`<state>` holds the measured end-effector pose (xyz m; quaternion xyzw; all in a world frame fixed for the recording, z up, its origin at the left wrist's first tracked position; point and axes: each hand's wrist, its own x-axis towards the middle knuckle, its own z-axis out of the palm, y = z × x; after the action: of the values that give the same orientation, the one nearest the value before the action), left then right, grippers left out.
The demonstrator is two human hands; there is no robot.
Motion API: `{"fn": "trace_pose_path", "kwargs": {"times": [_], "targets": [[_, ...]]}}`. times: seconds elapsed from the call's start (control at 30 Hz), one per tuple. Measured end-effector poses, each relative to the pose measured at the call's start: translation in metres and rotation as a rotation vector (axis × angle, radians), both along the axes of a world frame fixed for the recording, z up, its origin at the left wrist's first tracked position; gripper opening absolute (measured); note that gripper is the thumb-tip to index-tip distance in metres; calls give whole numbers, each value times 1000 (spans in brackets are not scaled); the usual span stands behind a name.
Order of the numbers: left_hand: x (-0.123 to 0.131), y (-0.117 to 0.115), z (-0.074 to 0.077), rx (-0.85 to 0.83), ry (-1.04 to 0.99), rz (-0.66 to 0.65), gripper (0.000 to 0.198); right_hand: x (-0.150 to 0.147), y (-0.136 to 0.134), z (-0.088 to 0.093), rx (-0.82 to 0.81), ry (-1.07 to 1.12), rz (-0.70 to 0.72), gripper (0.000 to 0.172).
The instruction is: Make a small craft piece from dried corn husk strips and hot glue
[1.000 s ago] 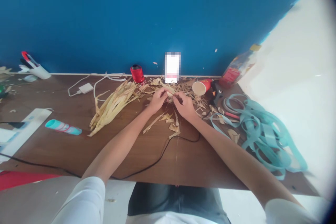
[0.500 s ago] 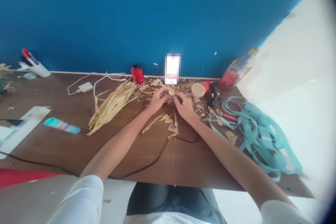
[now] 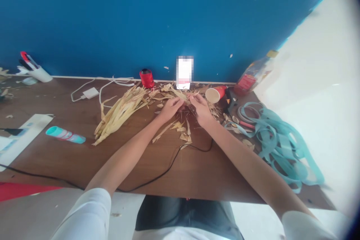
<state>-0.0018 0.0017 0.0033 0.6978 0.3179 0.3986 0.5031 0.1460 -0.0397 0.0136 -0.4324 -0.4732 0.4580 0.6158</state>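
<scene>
My left hand [image 3: 172,108] is closed in a pinch on a pale piece of dried corn husk [image 3: 186,98] over the middle of the table. On the other side of that husk, my right hand [image 3: 200,108] also pinches it, thumb and fingers together. Husk scraps [image 3: 184,136] lie below the hands, with more strewn behind and around them. To the left rests a bundle of long yellowish husks [image 3: 119,114]. Fingers cover part of the held piece, so its full shape cannot be made out.
Behind the hands stand a bright phone [image 3: 184,73] and a red spool [image 3: 146,78]. A paper cup [image 3: 213,95] lies tipped beside a tangle of teal ribbon [image 3: 281,142] and a bottle [image 3: 250,77]. A black cable [image 3: 157,179] crosses the front; a teal tube [image 3: 66,135] lies left.
My hands have moved slightly apart, the right one shifting a little rightward. More of the pale husk shows between the fingers. The bundle and scraps on the table stay put.
</scene>
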Motion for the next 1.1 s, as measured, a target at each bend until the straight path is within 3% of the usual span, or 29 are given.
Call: {"fn": "trace_pose_path", "kwargs": {"times": [0.17, 0.57, 0.9, 1.1], "targets": [[1, -6, 6, 43, 24, -87, 33, 2, 3, -5, -67, 96, 72, 33], [3, -17, 13, 321, 299, -33, 30, 6, 6, -6, -131, 237, 177, 37], [2, -9, 8, 52, 49, -95, 34, 5, 2, -2, -95, 106, 229, 34], [0, -4, 4, -16, -44, -62, 32, 7, 3, -3, -110, 90, 152, 29]]}}
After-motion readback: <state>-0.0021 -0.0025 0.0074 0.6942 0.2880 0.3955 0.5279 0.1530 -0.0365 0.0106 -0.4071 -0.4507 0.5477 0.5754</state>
